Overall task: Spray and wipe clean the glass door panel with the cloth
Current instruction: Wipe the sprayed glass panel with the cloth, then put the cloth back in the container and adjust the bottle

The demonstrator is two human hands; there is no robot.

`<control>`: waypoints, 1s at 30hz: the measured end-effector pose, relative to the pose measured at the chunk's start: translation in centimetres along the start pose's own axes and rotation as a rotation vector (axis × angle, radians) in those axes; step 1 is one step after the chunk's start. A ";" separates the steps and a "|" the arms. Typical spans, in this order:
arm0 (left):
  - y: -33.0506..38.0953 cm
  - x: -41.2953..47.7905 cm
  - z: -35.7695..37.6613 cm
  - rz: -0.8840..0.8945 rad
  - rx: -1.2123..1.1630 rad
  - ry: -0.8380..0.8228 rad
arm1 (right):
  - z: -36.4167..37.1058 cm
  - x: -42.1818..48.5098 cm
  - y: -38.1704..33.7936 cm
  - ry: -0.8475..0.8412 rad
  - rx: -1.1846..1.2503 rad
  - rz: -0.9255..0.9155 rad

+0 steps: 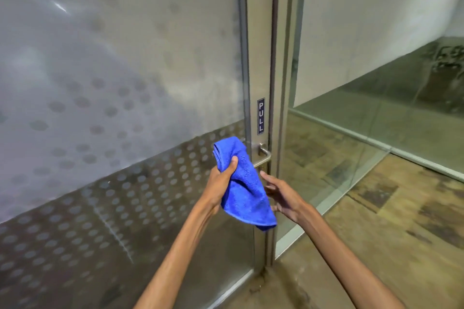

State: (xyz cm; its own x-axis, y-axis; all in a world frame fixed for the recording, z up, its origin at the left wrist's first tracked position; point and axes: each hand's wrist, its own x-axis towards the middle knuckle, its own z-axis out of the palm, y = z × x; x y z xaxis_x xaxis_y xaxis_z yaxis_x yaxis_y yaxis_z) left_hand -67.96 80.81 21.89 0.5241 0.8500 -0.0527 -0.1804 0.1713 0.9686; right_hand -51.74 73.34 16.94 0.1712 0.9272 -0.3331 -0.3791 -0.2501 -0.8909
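Observation:
A blue microfibre cloth (247, 188) hangs in front of the door at handle height. My left hand (221, 183) grips its upper part, thumb across the front. My right hand (282, 195) is beside the cloth's right edge with fingers spread and relaxed, touching or nearly touching the fabric; part of it is hidden behind the cloth. The glass door panel (113, 70) fills the left of the view, frosted with a pattern of dots, streaky and hazy. No spray bottle is in view.
The door's metal frame (258, 57) carries a "PULL" label (261, 116) and a lever handle (263, 155) just behind the cloth. A fixed glass wall (364, 133) stands to the right. The floor (376, 246) is mottled brown tile.

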 end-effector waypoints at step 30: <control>-13.5 9.0 34.5 -0.274 0.381 -0.725 | -33.3 -19.1 -1.2 0.895 0.470 -0.528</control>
State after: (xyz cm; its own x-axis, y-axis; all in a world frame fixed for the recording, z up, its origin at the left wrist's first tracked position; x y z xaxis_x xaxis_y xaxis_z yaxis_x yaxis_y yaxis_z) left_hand -32.13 68.95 16.71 0.9335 0.2531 -0.2541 0.2537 0.0348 0.9667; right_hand -24.31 46.61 14.11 0.9260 0.3071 -0.2195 -0.3382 0.4166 -0.8439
